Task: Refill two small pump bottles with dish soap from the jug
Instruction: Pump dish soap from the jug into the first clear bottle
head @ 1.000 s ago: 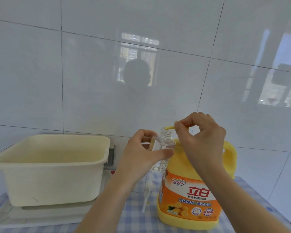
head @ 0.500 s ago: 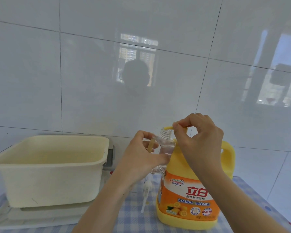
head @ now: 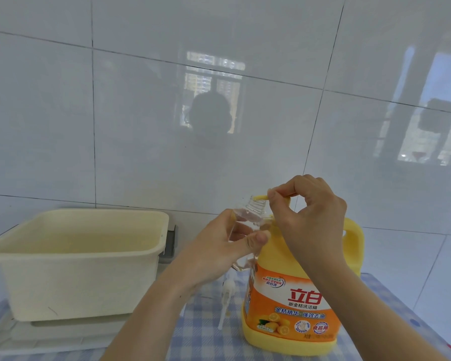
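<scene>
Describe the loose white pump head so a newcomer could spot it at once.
Start at the yellow dish soap jug on the blue checked tablecloth. Just left of its base, below the left hand gripping the clear bottle, sits the white pump head. It is the only small white piece, with a thin dip tube pointing toward the camera.

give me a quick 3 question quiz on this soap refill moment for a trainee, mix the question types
1. True or false: the left hand holds the clear bottle with its open neck under the jug's pump spout.
2. What does the right hand grip? A the pump spout, B the clear bottle, C nothing.
3. Fill in: the loose white pump lies on the ___ cloth.

Key: 1 true; 2 A; 3 checked.
</scene>
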The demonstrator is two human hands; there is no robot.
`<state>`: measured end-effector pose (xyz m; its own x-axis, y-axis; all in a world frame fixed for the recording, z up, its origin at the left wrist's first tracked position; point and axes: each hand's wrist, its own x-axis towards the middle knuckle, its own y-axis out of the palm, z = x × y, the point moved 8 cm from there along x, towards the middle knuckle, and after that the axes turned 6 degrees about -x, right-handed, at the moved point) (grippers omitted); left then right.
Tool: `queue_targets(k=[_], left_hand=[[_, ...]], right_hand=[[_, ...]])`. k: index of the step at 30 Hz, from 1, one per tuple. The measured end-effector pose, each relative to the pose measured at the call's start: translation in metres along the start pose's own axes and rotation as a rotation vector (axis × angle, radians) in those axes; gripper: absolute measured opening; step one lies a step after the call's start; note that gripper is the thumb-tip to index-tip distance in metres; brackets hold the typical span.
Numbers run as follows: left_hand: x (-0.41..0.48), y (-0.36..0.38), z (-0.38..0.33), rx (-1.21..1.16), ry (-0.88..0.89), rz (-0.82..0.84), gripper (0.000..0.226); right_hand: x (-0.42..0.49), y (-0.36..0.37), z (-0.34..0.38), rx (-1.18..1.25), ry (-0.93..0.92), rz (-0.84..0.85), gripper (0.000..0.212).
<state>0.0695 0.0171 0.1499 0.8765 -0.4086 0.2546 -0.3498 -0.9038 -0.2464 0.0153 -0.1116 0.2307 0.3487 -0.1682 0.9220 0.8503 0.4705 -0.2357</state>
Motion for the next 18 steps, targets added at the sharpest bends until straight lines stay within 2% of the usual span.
queue_targets(k=[4, 7, 11, 18], left_hand=[[-0.004, -0.002, 0.004, -0.149, -0.072, 0.1, 0.049], [-0.004, -0.014, 0.006, -0.208, -0.072, 0.034, 0.033], [0.0, -0.025, 0.01, -0.147, -0.062, -0.103, 0.037], [0.002, -0.022, 0.011, -0.145, -0.058, -0.117, 0.038]], right_hand=[[0.0, 0.0, 0.0, -0.002, -0.003, 0.007, 0.015], [0.0, 0.001, -0.001, -0.004, 0.003, 0.008, 0.015], [-0.001, 0.002, -0.001, -0.002, 0.009, 0.003, 0.015], [-0.002, 0.001, -0.001, 0.005, 0.002, -0.005, 0.015]])
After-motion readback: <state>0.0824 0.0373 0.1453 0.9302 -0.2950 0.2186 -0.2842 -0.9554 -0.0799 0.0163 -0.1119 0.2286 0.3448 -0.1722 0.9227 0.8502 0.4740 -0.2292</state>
